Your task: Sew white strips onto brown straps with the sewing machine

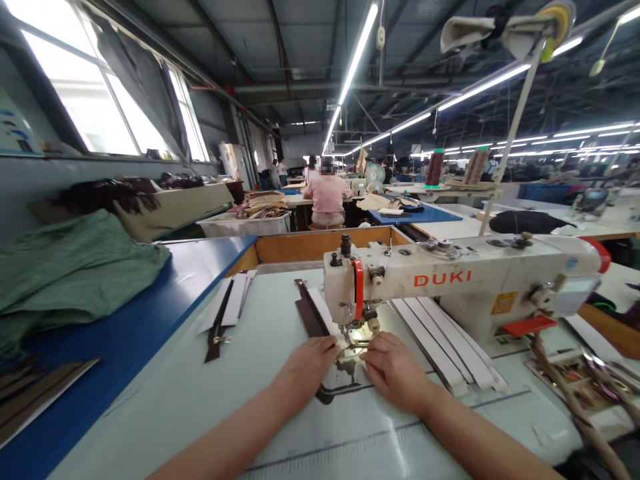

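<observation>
strap: dark strap (327, 395), looks like leather or a leather substitute, lying flat on the table (200, 400) with its middle under the presser foot (358, 331) of the sewing machine (465, 280). The far end (306, 313) runs out behind the needle.
left hand: left hand (307, 363) is palm down with the fingers spread flat, pressing on the strap's left edge just beside the foot. It is not closed round anything.
right hand: right hand (393, 367) does the same on the right side, with its fingertips near the needle. Whether it pinches an edge is hidden.
gap: the hands are close together and the lit needle area sits between them.
handling (judgement): light and thin. It likely bends along its length but is stiff enough to lie flat, and its smooth face would slide easily on the table top.
hold (judgement): flat fingertip pressure on both long edges, beside the foot and clear of the needle. A pinch would probably buckle it.
nearby: white strips (445, 340) are stacked right of the needle. A small pile of strips (225, 310) lies to the left, well apart.
background: green cloth (70, 273) is on the blue bench. A seated person in pink (327, 197) is far off.
</observation>
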{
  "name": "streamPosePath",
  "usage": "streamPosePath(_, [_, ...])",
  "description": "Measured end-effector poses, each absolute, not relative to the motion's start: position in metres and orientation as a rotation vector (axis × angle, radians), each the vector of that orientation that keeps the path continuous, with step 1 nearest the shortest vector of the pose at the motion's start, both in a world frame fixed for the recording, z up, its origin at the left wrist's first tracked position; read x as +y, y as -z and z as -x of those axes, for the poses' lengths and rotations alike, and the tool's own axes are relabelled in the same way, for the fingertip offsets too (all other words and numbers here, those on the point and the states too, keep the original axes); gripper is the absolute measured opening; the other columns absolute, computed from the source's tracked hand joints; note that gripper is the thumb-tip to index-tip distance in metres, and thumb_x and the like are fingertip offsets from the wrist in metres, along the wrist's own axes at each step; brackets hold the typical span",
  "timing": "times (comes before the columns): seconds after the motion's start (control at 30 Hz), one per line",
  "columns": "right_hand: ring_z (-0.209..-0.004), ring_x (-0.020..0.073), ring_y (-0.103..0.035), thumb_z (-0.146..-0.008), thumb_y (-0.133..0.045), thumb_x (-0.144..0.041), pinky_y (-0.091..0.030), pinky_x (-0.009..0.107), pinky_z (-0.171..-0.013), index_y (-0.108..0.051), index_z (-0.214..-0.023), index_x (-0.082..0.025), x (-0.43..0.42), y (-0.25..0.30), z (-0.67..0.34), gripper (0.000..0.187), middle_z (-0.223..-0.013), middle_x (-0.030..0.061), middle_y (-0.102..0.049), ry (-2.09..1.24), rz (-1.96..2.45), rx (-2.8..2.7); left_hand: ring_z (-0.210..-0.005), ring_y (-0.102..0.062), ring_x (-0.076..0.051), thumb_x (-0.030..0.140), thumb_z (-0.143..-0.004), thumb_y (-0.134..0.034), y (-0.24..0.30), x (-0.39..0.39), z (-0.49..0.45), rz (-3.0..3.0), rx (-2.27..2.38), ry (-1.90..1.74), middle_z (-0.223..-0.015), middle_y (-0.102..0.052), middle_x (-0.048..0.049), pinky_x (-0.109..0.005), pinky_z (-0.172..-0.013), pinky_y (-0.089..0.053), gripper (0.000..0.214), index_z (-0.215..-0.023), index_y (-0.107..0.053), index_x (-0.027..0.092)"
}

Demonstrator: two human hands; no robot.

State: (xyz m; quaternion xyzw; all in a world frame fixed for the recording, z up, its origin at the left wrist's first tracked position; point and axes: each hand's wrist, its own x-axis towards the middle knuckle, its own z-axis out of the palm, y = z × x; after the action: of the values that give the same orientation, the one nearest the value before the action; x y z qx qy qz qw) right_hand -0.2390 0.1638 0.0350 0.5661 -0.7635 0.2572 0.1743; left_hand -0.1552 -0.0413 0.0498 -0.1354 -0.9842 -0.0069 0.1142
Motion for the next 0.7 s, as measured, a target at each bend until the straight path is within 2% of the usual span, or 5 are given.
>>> streamPosePath(0.37, [-0.08, 0.0194, -0.055, -0.085, -0.05, -0.011, -0.045, 0.033, -0.077, -0.067, -0.085, -0.017, 0.162, -0.032, 0.238, 0.018, -0.078, 0.0054, -0.061, -0.768, -1.584, -2.146, -0.099, -0.068, -0.021, 0.0, -0.079, -0.043, -0.062, -0.058, 0.089, 0.313, -2.9, -0.033, -0.11, -0.072, -0.0065, -0.034, -0.088, -0.055, 0.041, -0.107, -0.066, 0.02])
streamPosePath(0.47, [-0.081, 0.0204, -0.054, -0.084, -0.05, -0.012, -0.045, 0.034, -0.077, -0.067, -0.083, -0.017, 0.163, -0.033, 0.239, 0.017, -0.077, 0.0058, -0.061, -0.763, -1.571, -2.164, -0.113, -0.061, -0.023, -0.001, -0.078, -0.04, -0.082, -0.062, 0.097, 0.311, -2.949, -0.045, -0.125, -0.064, -0.0114, -0.039, -0.096, -0.05, 0.05, -0.12, -0.059, 0.017])
streamPosePath(0.53, [-0.081, 0.021, -0.054, -0.084, -0.049, -0.013, -0.045, 0.035, -0.078, -0.067, -0.082, -0.016, 0.162, -0.034, 0.239, 0.018, -0.077, 0.0066, -0.061, -0.753, -1.56, -2.179, -0.124, -0.053, -0.025, -0.003, -0.068, -0.045, -0.095, -0.063, 0.113, 0.345, -3.008, -0.051, -0.133, -0.058, -0.012, -0.044, -0.103, -0.043, 0.061, -0.125, -0.055, 0.017])
streamPosePath(0.6, [-0.082, 0.0213, -0.053, -0.084, -0.049, -0.012, -0.045, 0.036, -0.08, -0.066, -0.081, -0.016, 0.163, -0.036, 0.238, 0.018, -0.078, 0.0073, -0.061, -0.747, -1.556, -2.188, -0.12, -0.055, -0.028, -0.002, -0.057, -0.05, -0.105, -0.06, 0.132, 0.41, -3.105, -0.054, -0.124, -0.063, -0.0104, -0.045, -0.102, -0.043, 0.062, -0.114, -0.06, 0.018])
streamPosePath(0.7, [-0.082, 0.0213, -0.053, -0.083, -0.049, -0.012, -0.045, 0.036, -0.081, -0.066, -0.079, -0.016, 0.168, -0.038, 0.233, 0.017, -0.077, 0.0072, -0.06, -0.761, -1.56, -2.196, -0.099, -0.064, -0.031, 0.004, -0.049, -0.058, -0.113, -0.053, 0.153, 0.441, -3.248, -0.063, -0.099, -0.069, -0.0106, -0.047, -0.093, -0.045, 0.041, -0.087, -0.064, 0.017])
